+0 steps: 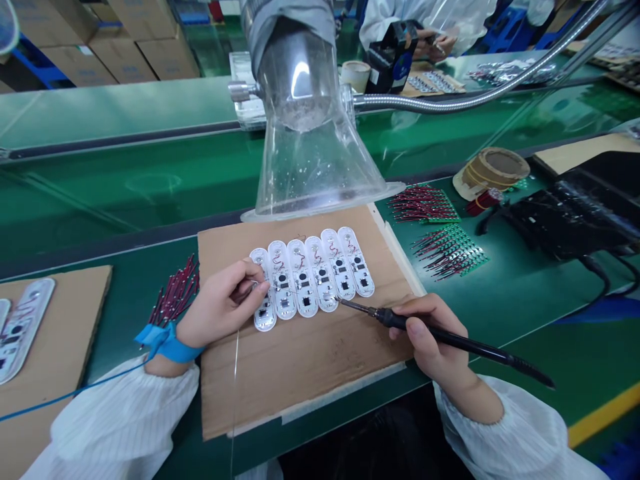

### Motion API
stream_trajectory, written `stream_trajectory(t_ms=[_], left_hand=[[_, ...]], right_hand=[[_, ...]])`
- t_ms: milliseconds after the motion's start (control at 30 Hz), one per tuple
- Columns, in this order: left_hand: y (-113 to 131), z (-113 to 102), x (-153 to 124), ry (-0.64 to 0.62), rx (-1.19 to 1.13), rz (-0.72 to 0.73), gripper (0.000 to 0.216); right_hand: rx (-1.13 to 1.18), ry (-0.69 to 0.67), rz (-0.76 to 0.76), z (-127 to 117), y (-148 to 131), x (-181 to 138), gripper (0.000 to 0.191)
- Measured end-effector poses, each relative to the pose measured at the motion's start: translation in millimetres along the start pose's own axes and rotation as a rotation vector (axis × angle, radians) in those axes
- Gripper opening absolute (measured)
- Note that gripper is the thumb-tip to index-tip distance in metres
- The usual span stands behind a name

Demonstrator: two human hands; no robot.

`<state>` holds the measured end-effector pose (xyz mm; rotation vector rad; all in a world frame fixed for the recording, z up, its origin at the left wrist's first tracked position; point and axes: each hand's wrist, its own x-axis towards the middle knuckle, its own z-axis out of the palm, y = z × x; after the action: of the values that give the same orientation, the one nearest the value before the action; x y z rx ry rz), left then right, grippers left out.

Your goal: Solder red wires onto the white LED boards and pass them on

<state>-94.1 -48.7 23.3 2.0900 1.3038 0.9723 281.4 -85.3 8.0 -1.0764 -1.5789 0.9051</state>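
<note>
Over cardboard (pixel 310 360) | right fingers (pixel 424 305): wrapping soldering iron (pixel 475 344) | left fingers (pixel 253 271): pinching thin wire (pixel 236 373)

The right hand (pixel 437 333) holds a black soldering iron (pixel 480 345), its tip by the row of six white boards (pixel 301 275) on brown cardboard (pixel 310 363). The left hand (pixel 225 300), wearing a blue wrist strap (pixel 184 347), pinches over the leftmost board, below a clear hood (pixel 320 167).

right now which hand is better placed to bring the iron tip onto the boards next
Probably the right hand: it holds the soldering iron, tip near the white circuit boards. The left hand is at the leftmost board.
</note>
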Motion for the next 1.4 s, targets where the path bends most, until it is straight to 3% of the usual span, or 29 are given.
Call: stream_trajectory(t_ms=[367, 600, 767, 967, 1400], left_hand=[[5, 0, 2, 0.134, 0.070, -0.010, 0.012], [4, -1, 2, 0.165, 0.108, 0.067, 0.014], [0, -2, 0, 0.215, 0.110, 0.135, 0.017], [1, -2, 0, 0.181, 0.115, 0.168, 0.016], [4, -1, 0, 0.151, 0.110, 0.152, 0.018]], right_hand=[[0.061, -0.005, -0.029, 0, 6, -3, 0.013], [0.017, -0.033, -0.038, 0, 4, -4, 0.010], [0.005, -0.027, 0.005, 13, -4, -11, 0.009], [0.045, -0.044, 0.014, 27, -6, -6, 0.010], [-0.068, -0.098, -0.013, 22, -2, -8, 0.005]])
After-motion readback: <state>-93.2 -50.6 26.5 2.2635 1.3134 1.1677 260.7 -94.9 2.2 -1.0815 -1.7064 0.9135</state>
